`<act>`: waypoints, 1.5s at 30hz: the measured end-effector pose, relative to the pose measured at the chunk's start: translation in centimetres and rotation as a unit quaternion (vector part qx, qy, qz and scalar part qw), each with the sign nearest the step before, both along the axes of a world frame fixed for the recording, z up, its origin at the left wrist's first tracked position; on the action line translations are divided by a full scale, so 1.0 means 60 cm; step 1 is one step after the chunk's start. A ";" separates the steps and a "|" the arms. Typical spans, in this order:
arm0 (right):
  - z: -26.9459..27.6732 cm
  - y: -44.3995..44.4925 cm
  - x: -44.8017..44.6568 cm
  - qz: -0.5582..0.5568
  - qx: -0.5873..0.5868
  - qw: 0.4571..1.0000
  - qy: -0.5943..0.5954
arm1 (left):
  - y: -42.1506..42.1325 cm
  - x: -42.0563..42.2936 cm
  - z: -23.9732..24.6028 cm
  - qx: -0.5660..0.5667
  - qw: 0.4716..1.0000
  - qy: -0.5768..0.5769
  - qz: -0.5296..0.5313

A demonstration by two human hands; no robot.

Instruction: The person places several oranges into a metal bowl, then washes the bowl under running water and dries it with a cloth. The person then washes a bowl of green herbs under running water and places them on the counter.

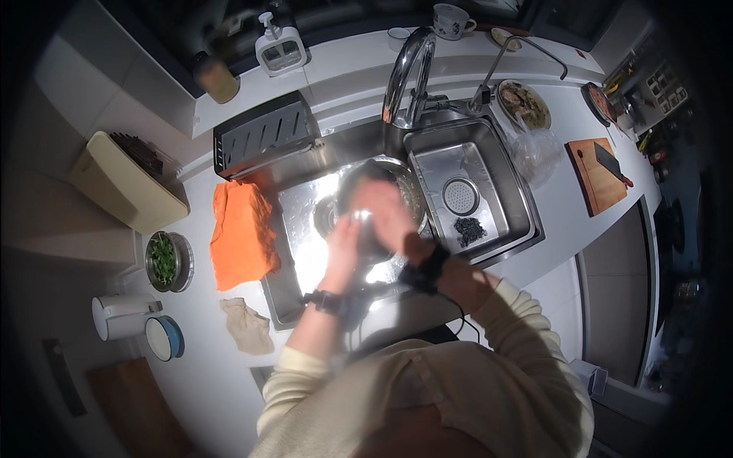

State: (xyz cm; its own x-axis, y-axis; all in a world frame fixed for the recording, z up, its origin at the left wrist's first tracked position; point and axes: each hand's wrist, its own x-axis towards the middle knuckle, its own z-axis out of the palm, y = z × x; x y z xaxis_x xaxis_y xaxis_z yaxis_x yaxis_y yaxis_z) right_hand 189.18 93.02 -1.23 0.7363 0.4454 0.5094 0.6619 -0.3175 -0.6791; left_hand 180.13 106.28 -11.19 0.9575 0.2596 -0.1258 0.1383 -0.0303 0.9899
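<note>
Both of my hands are together over the large steel sink basin (298, 240). My left hand (343, 243) grips the near left side of a blurred, round, shiny grey vessel (373, 247). Motion blurs my right hand (381, 209), which lies across that vessel with its fingers over a dark area; whether it holds something is hidden. Behind the hands, a wide steel bowl (415, 183) stands in the basin. The basin's drain (325, 214) shows to their left.
A chrome faucet (395, 86) arches behind the hands. Dark scraps (469, 230) lie in the small right basin (509, 189). An orange cloth (240, 235) and beige cloth (245, 326) lie left. A knife (608, 160) rests on a wooden board (595, 189) at right.
</note>
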 end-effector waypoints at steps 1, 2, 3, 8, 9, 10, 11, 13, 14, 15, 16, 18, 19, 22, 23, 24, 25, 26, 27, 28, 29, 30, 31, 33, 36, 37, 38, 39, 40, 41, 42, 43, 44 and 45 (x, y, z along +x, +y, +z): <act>-0.007 0.001 -0.004 0.027 -0.014 0.995 -0.096 | 0.000 0.000 -0.005 -0.020 1.000 -0.020 0.010; -0.018 0.001 -0.013 0.031 -0.015 0.993 -0.109 | -0.002 0.002 -0.010 -0.051 0.996 -0.074 0.019; -0.026 -0.003 -0.001 0.021 0.002 0.999 0.034 | -0.007 -0.003 -0.013 -0.020 0.999 -0.017 0.025; -0.062 -0.024 0.053 0.011 0.137 0.936 0.324 | -0.012 -0.004 0.010 -0.125 0.989 -0.023 0.079; -0.076 -0.020 0.030 0.022 0.106 0.964 0.243 | -0.008 0.003 0.022 -0.203 0.974 -0.030 0.096; -0.093 -0.010 -0.007 0.003 0.056 0.995 0.086 | -0.004 0.006 0.034 -0.347 0.926 -0.039 0.142; -0.107 -0.006 -0.028 -0.032 0.008 0.999 -0.025 | 0.011 0.009 0.051 -0.362 0.921 -0.046 0.132; -0.125 -0.010 -0.028 -0.023 0.026 0.998 -0.052 | 0.009 0.005 0.075 -0.386 0.908 -0.002 0.165; -0.131 -0.016 -0.021 0.006 0.205 0.918 0.341 | 0.002 -0.003 0.084 -0.395 0.901 0.022 0.181; -0.131 -0.017 -0.009 -0.010 0.249 0.893 0.375 | -0.005 -0.004 0.090 -0.399 0.897 0.027 0.190; -0.127 -0.021 0.006 -0.030 0.286 0.886 0.363 | -0.008 -0.001 0.093 -0.411 0.890 0.037 0.196; -0.114 -0.022 0.013 -0.072 0.156 0.974 0.148 | -0.010 0.004 0.091 -0.414 0.890 0.014 0.189; -0.106 -0.022 0.025 -0.074 0.025 0.996 -0.037 | -0.007 0.009 0.088 -0.419 0.890 0.002 0.180; -0.106 -0.021 -0.066 -0.059 -0.079 0.994 0.056 | 0.012 0.014 0.073 -0.422 0.882 -0.001 0.211; -0.114 -0.029 -0.083 -0.052 -0.068 0.989 0.120 | 0.017 0.009 0.068 -0.428 0.878 -0.013 0.212; -0.126 -0.036 -0.082 -0.044 0.078 0.968 0.234 | 0.020 0.001 0.064 -0.418 0.886 -0.014 0.199; -0.140 -0.048 -0.067 -0.041 0.184 0.926 0.327 | 0.021 -0.007 0.060 -0.412 0.893 -0.027 0.178; -0.152 -0.063 -0.044 -0.027 0.302 0.838 0.454 | 0.022 -0.014 0.057 -0.429 0.887 -0.018 0.170; -0.160 -0.082 -0.002 -0.041 0.326 0.791 0.517 | 0.024 -0.022 0.056 -0.401 0.908 -0.038 0.117; -0.164 -0.098 0.037 -0.039 0.381 0.755 0.533 | 0.028 -0.029 0.056 -0.395 0.915 -0.033 0.075; -0.163 -0.102 0.070 -0.089 0.281 0.810 0.508 | 0.030 -0.033 0.055 -0.382 0.923 -0.030 0.041; -0.156 -0.107 0.095 -0.058 0.241 0.816 0.523 | 0.033 -0.033 0.054 -0.347 0.937 -0.035 -0.017; -0.144 -0.110 0.107 -0.029 0.205 0.820 0.533 | 0.034 -0.031 0.051 -0.291 0.955 -0.014 -0.044; -0.114 -0.072 0.091 -0.057 0.112 0.936 0.330 | 0.027 -0.016 0.040 -0.167 0.985 0.013 -0.043; -0.064 -0.029 0.030 -0.031 0.081 0.990 0.112 | 0.019 0.022 0.023 -0.050 0.999 0.000 -0.014; -0.056 -0.016 0.003 -0.014 -0.028 0.998 0.056 | 0.013 0.031 0.018 -0.050 0.999 0.000 -0.002; -0.050 -0.003 -0.027 -0.011 -0.084 0.992 0.096 | 0.005 0.041 0.013 -0.108 0.993 -0.037 -0.004; -0.049 -0.007 -0.041 -0.026 -0.041 0.997 0.062 | -0.004 0.049 0.011 -0.095 0.995 -0.043 -0.001; -0.054 -0.017 -0.036 -0.021 -0.007 0.997 0.081 | -0.013 0.056 0.012 -0.093 0.994 -0.059 0.000; -0.064 -0.035 -0.029 -0.019 -0.013 0.998 0.066 | -0.020 0.063 0.015 -0.118 0.990 -0.073 -0.005; -0.078 -0.061 -0.022 -0.016 -0.007 0.997 0.075 | -0.023 0.069 0.021 -0.127 0.990 -0.061 0.013; -0.095 -0.093 -0.008 -0.018 -0.009 0.998 0.058 | -0.022 0.080 0.029 -0.162 0.985 -0.050 0.027; -0.114 -0.126 0.006 -0.019 -0.021 0.999 0.029 | -0.019 0.091 0.038 -0.199 0.978 -0.038 0.043; -0.135 -0.158 0.023 -0.034 -0.073 0.997 0.003 | -0.019 0.105 0.045 -0.210 0.975 -0.039 0.058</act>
State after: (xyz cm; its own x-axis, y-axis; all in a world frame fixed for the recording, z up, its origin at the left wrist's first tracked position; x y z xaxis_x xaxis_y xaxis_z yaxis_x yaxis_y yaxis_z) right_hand 190.55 83.51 -9.30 0.7700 0.4640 0.4380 0.6316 -0.4571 -0.6262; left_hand 186.41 105.14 -8.47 0.9354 0.3091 -0.1716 0.0395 0.3909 0.9196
